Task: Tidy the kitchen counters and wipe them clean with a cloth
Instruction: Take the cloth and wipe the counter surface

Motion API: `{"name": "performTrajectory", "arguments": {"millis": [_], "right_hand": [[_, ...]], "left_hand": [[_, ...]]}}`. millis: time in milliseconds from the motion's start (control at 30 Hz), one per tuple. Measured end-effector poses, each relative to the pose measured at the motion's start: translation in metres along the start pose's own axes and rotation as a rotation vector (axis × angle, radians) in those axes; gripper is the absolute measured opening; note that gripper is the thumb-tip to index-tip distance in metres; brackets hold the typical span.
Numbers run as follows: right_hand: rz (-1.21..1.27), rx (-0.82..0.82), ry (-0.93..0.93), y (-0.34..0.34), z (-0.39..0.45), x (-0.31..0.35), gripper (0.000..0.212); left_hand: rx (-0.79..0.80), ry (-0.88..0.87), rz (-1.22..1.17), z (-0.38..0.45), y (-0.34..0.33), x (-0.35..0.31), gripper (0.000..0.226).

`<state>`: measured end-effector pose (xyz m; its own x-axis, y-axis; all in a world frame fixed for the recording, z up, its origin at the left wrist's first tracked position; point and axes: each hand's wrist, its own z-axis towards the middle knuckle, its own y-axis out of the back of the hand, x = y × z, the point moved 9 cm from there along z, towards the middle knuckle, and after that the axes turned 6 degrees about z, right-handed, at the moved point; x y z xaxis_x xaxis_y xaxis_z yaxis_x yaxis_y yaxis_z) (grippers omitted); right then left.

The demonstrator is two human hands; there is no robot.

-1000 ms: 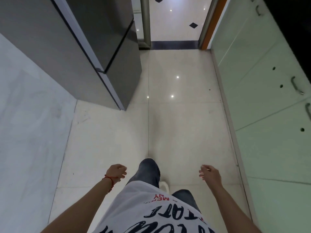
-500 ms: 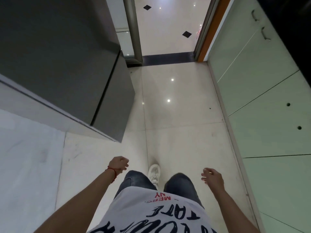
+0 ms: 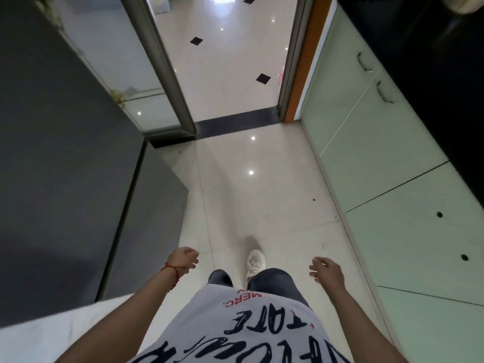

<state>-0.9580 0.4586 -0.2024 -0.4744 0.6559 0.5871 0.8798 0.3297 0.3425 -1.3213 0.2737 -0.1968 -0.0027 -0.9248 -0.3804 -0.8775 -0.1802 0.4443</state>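
I look down at a glossy tiled kitchen floor [image 3: 262, 205] while walking. My left hand [image 3: 183, 259], with a red thread at the wrist, hangs in front of me with loosely curled fingers and holds nothing. My right hand [image 3: 326, 271] hangs the same way on the other side, also with nothing in it. The black counter top [image 3: 429, 82] runs along the right edge above pale green cabinet doors [image 3: 366, 158]. No cloth is in view.
A tall dark grey fridge [image 3: 65, 166] fills the left side. Ahead stands an open doorway [image 3: 230, 74] with a dark threshold strip and an orange frame. A pale object [image 3: 463, 3] sits on the counter at the top right corner. My white shoe [image 3: 256, 260] steps forward.
I have walked forward: the fridge and doorway have come closer and the white wall on the left has dropped behind. Both hands stay low and hold nothing.
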Motion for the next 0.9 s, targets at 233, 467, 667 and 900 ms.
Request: {"name": "performTrajectory", "arguments": {"millis": [233, 467, 667, 900], "right_hand": [[0.076, -0.067, 0.028, 0.023, 0.058, 0.083, 0.014], [0.261, -0.237, -0.077, 0.057, 0.095, 0.098, 0.013], [0.485, -0.422, -0.223, 0.075, 0.108, 0.112, 0.01], [0.712, -0.537, -0.378, 0.06, 0.114, 0.116, 0.011]], "left_hand": [[0.055, -0.024, 0.099, 0.045, -0.002, -0.094, 0.015], [0.161, -0.113, 0.321, 0.109, -0.022, -0.219, 0.012], [0.254, -0.281, 0.546, 0.15, -0.052, -0.371, 0.014], [0.37, -0.443, 0.733, 0.158, -0.116, -0.513, 0.016]]}}
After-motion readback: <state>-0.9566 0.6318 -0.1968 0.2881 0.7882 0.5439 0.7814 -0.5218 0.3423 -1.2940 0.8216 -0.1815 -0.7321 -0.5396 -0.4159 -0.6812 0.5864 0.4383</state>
